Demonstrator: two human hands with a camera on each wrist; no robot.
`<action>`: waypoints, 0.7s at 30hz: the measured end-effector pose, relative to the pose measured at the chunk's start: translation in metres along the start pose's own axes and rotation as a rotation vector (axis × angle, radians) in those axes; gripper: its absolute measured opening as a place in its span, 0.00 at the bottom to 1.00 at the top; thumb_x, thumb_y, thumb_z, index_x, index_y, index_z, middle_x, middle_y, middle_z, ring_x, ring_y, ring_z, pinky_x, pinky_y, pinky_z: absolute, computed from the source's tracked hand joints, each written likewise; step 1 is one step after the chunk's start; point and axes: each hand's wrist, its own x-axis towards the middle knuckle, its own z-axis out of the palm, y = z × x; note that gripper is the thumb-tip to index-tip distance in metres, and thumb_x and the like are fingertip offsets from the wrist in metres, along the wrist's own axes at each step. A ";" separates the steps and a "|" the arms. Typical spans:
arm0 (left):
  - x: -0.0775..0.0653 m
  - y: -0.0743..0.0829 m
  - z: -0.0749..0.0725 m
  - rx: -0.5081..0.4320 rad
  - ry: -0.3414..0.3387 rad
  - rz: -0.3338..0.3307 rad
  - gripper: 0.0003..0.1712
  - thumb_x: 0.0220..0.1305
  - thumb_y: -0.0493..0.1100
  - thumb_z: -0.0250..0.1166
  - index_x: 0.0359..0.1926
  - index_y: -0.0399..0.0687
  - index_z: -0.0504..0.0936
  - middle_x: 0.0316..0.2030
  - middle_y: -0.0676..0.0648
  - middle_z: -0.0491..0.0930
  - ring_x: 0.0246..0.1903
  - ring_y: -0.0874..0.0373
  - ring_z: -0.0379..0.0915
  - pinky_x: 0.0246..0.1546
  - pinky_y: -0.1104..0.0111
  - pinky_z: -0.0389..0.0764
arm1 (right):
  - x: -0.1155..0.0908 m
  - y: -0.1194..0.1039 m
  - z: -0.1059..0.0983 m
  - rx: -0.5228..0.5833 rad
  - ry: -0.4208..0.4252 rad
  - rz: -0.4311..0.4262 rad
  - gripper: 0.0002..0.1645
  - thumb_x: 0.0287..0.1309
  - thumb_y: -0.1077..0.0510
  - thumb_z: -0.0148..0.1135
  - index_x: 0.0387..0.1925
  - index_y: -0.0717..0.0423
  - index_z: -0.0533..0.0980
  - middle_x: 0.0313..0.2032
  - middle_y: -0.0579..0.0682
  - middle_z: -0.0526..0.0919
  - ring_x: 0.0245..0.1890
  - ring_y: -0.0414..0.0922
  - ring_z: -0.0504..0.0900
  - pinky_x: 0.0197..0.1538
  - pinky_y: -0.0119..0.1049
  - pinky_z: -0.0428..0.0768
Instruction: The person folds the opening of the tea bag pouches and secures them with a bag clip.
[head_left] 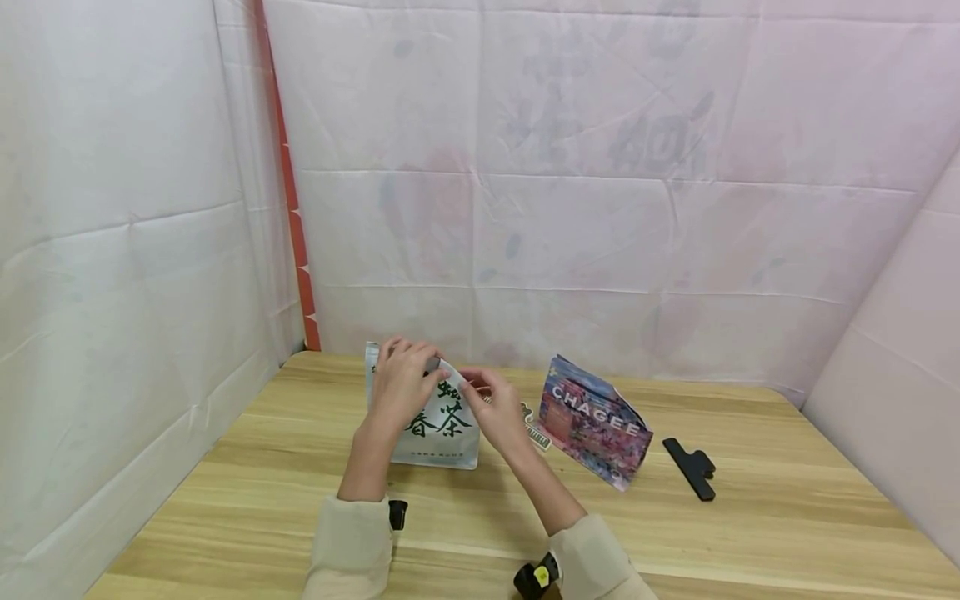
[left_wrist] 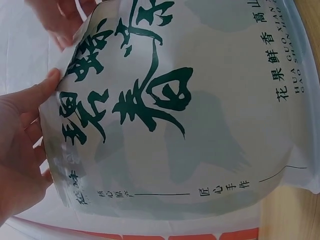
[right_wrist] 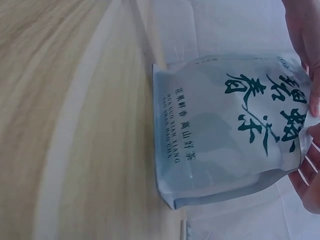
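A pale tea bag (head_left: 442, 446) with green brush characters stands upright on the wooden table, its top edge between both hands. My left hand (head_left: 401, 383) grips the top from the left, thumb on the front face and fingers behind it, as the left wrist view shows on the bag's face (left_wrist: 210, 125). At the top right corner, my right hand (head_left: 495, 408) pinches the edge between thumb and fingers. In the right wrist view the bag (right_wrist: 220, 130) has a wide base and both hands meet along its top.
Right of the bag stands a colourful CHAGEE pouch (head_left: 596, 421), its top slightly parted. A black bag clip (head_left: 692, 469) lies farther right. Small flat printed pieces (head_left: 538, 435) lie between the pouch and my right hand. White fabric walls (head_left: 600, 208) surround the table.
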 end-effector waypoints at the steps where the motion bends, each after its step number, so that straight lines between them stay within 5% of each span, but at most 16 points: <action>1: 0.000 0.000 0.000 -0.001 -0.005 -0.002 0.11 0.53 0.45 0.69 0.36 0.47 0.82 0.37 0.50 0.81 0.42 0.51 0.71 0.59 0.59 0.54 | 0.001 -0.001 0.000 -0.007 -0.002 0.000 0.09 0.57 0.66 0.60 0.40 0.64 0.78 0.36 0.53 0.81 0.35 0.46 0.79 0.39 0.38 0.78; 21: 0.000 0.000 0.000 -0.029 -0.032 -0.010 0.07 0.60 0.45 0.63 0.36 0.48 0.82 0.38 0.51 0.80 0.45 0.52 0.70 0.60 0.58 0.52 | 0.007 -0.005 0.004 -0.094 0.008 0.064 0.03 0.56 0.66 0.60 0.33 0.62 0.78 0.30 0.51 0.81 0.28 0.44 0.78 0.32 0.34 0.77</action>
